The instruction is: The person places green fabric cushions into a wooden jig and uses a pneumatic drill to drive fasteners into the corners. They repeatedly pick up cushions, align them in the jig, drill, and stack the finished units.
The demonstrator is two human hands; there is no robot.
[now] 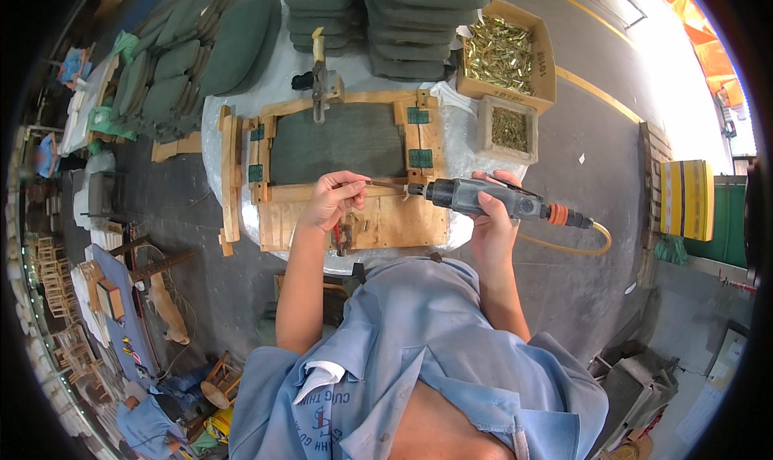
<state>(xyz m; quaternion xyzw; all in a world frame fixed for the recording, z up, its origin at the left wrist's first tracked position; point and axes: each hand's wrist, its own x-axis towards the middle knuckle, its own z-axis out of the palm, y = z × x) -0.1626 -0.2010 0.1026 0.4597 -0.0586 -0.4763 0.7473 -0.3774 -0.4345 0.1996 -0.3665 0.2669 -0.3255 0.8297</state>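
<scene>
My right hand (493, 218) is wrapped round a grey and black air screwdriver (483, 197), which points left. A yellowish hose leaves its orange-ringed rear end. My left hand (338, 196) pinches at the far tip of its long thin bit (388, 184); whatever sits between the fingertips is too small to tell. Both hands are above the near edge of a wooden frame jig (322, 193). Inside the jig lies a dark green padded panel (338, 142). A toggle clamp (320, 90) stands at the jig's far rail. Below my left hand, a red-handled tool (343, 233) is partly hidden.
Dark green cushions (423, 25) are stacked behind the jig, with more cushions (173, 61) at far left. A carton (543, 66) of brass-coloured hardware and a smaller tray (485, 130) of screws stand at right. Another person (149, 424) is at lower left.
</scene>
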